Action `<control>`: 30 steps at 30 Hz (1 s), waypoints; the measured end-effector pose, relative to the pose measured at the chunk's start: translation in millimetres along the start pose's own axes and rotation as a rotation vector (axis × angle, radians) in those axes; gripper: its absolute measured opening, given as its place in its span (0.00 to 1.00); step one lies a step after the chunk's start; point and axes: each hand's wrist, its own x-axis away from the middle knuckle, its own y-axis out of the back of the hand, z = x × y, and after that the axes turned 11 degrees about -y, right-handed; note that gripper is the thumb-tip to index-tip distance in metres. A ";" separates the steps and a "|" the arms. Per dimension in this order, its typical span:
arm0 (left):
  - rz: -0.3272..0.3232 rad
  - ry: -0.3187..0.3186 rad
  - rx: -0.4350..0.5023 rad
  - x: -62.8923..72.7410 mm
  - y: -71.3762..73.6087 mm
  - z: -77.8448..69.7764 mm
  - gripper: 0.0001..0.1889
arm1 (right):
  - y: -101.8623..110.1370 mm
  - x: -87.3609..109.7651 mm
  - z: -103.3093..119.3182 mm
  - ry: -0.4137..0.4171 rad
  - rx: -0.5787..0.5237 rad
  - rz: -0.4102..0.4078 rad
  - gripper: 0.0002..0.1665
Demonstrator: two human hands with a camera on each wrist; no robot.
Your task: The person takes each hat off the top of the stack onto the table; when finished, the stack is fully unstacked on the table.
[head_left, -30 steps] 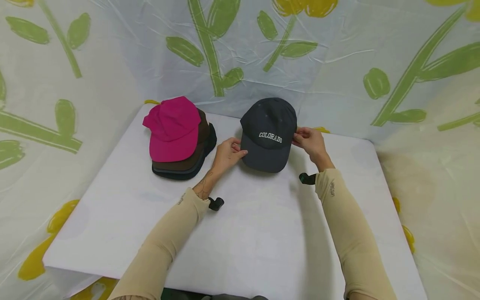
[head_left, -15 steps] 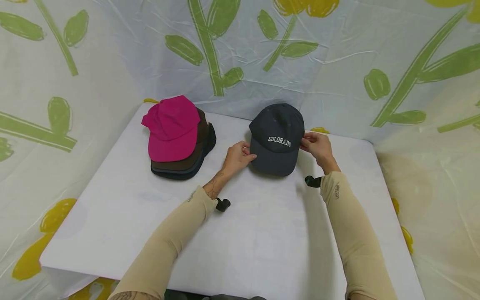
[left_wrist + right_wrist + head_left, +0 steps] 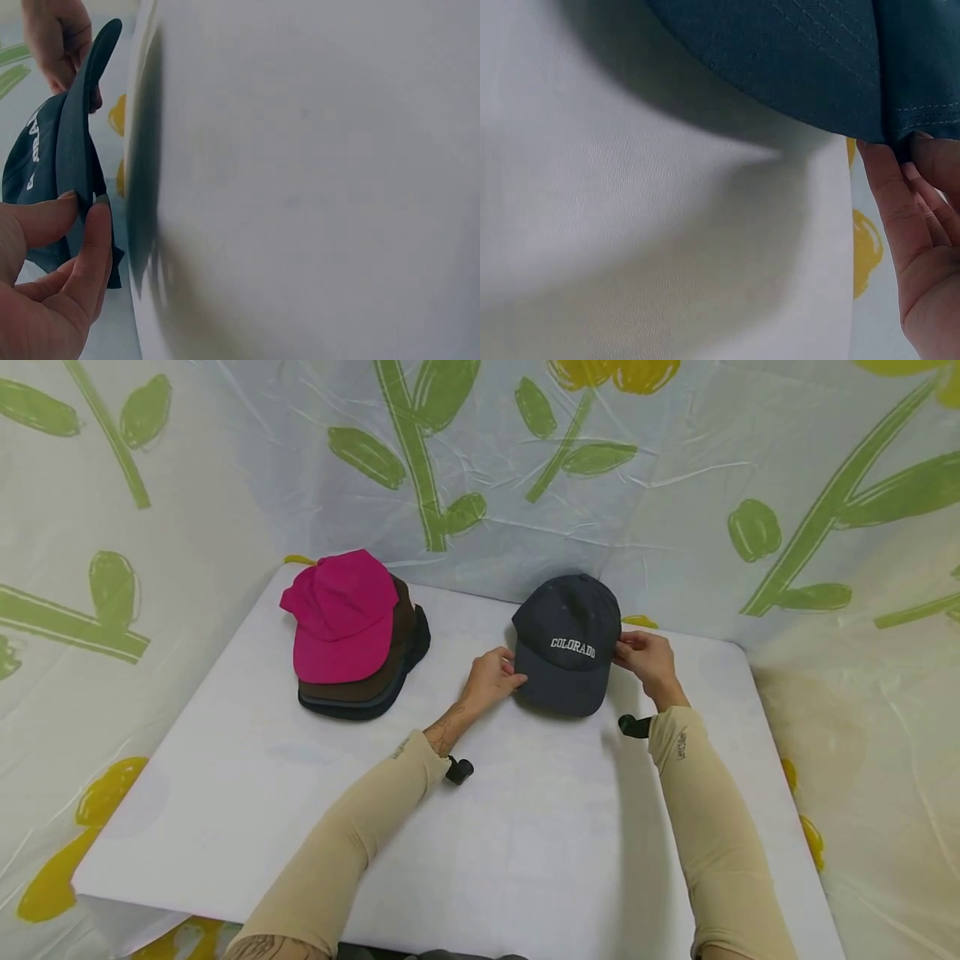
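Note:
Between both hands is a dark navy baseball cap (image 3: 566, 627) with COLORADO in white letters, its brim toward me. My left hand (image 3: 492, 678) pinches the brim's left edge between thumb and fingers, as the left wrist view shows up close on the cap (image 3: 73, 150). On the other side, my right hand (image 3: 648, 660) pinches the cap's lower rim where crown and brim meet. A shadow below the cap in both wrist views shows a gap above the table. To the left, a pink cap (image 3: 345, 618) tops a stack with a brown cap (image 3: 352, 691) and darker caps beneath.
The white-covered table (image 3: 495, 852) reaches to a flower-printed sheet (image 3: 510, 518) hung behind it and at both sides. A small black wrist camera (image 3: 459, 770) sticks out from the left sleeve, and another black camera (image 3: 634, 726) from the right one.
Both hands have carried the navy cap to the right and slightly nearer to me, keeping their grip. The stack with the pink cap stays in place.

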 end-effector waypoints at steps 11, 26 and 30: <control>0.041 0.034 -0.034 -2.9 -15.2 -6.8 0.22 | 5.5 -0.3 -11.1 -0.047 -0.006 -0.041 0.21; 0.073 0.009 -0.095 -2.2 -33.1 -12.5 0.22 | 17.8 -1.1 -21.2 -0.114 0.024 -0.062 0.23; 0.079 0.007 -0.092 -1.4 -35.7 -14.3 0.21 | 20.5 -2.4 -25.3 -0.134 0.044 -0.073 0.23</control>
